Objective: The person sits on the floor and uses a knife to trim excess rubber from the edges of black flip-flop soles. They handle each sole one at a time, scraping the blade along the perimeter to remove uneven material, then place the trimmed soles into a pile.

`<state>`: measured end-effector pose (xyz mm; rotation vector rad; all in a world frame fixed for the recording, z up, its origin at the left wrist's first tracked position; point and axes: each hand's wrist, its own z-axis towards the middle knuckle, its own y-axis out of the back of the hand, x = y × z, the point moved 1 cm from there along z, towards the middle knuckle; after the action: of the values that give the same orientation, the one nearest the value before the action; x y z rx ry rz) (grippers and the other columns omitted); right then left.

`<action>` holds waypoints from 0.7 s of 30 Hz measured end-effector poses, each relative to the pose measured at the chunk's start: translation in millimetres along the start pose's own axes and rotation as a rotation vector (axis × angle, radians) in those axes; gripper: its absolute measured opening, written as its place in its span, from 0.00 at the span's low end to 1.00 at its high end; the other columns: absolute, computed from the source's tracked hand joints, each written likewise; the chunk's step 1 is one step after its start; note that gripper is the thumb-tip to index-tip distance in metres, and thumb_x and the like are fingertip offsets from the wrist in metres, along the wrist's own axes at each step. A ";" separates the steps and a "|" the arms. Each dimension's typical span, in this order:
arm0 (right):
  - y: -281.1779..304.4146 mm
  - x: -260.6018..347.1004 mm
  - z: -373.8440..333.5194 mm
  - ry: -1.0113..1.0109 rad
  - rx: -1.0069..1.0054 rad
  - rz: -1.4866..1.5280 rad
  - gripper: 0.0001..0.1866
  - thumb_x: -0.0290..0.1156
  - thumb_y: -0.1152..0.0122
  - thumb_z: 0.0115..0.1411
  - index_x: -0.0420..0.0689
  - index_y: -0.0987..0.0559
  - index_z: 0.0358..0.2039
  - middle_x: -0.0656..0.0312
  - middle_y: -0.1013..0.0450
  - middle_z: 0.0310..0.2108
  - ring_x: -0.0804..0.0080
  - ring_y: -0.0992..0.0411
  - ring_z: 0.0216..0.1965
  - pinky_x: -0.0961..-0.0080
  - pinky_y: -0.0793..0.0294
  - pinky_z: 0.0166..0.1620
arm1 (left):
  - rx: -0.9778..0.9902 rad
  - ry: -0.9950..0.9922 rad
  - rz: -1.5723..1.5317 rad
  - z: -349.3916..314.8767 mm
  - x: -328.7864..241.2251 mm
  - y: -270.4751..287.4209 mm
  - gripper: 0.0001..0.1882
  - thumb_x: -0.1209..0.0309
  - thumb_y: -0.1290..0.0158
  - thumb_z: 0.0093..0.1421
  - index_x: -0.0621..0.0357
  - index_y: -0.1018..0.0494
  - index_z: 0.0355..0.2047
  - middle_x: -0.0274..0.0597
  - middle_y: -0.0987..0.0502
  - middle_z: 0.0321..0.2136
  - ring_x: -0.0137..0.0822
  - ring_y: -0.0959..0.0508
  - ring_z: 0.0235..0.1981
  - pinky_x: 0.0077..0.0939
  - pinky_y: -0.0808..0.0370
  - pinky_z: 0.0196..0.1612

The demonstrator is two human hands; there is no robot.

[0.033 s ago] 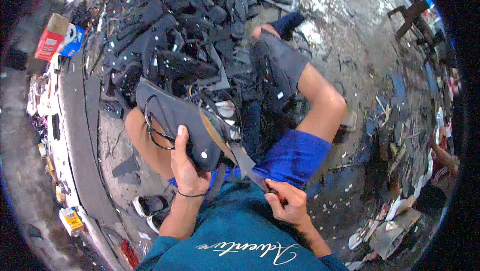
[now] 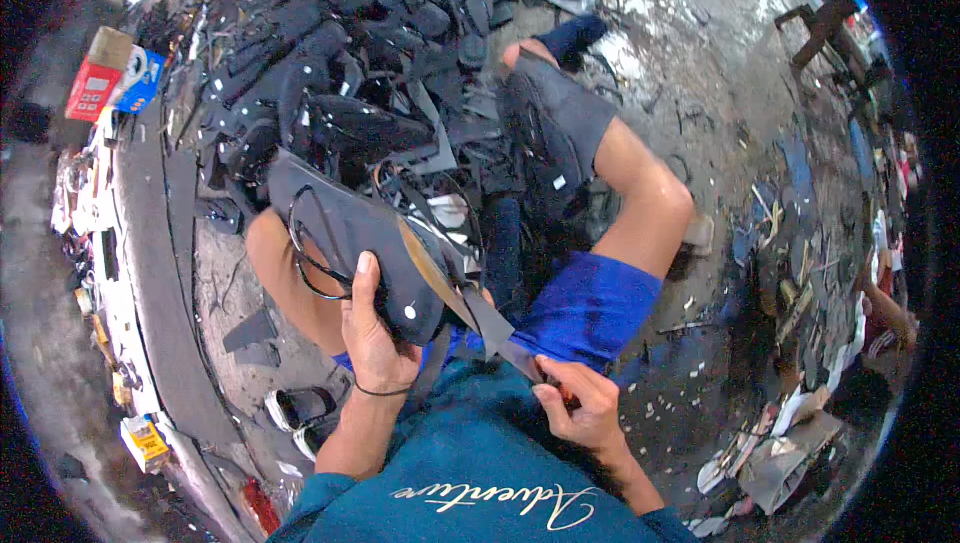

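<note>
My left hand (image 2: 376, 338) grips the near end of a dark grey flip-flop (image 2: 350, 233), its thumb lying on the sole. A black strap (image 2: 298, 233) loops off the flip-flop's left side, and a pale round dot marks its near end. Along the right side runs a tan edge (image 2: 432, 268). My right hand (image 2: 582, 399) is closed round the handle of a knife (image 2: 522, 355), whose grey blade points up and left toward that edge. Where the blade meets the sole, a grey strip overlaps it, so the exact contact is hard to make out.
A large heap of black flip-flops (image 2: 350, 73) covers the floor ahead. My legs spread around the work, a grey piece (image 2: 575, 103) lying over the right shin. Scraps (image 2: 790, 453) litter the right side. Boxes (image 2: 95, 83) stand at left, and a dark stand (image 2: 825, 38) far right.
Almost nothing differs. My right hand and the knife have shifted very slightly to the right; the flip-flop stays in my left hand.
</note>
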<state>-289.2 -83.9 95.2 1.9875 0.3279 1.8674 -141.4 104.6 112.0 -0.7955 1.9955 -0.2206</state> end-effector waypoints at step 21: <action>-22.4 37.1 61.6 0.040 -0.025 -0.041 0.15 0.35 0.32 0.57 0.42 0.18 0.42 0.54 0.21 0.30 0.64 0.22 0.26 0.71 0.22 0.29 | -0.033 -0.044 0.110 9.6 6.2 50.2 0.21 0.62 0.47 0.65 0.65 0.31 0.51 0.45 0.21 0.43 0.38 0.18 0.39 0.33 0.18 0.43</action>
<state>-222.8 -55.5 116.7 1.9150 0.3521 1.8787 -158.0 141.2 79.7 -0.7038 1.9988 -0.1052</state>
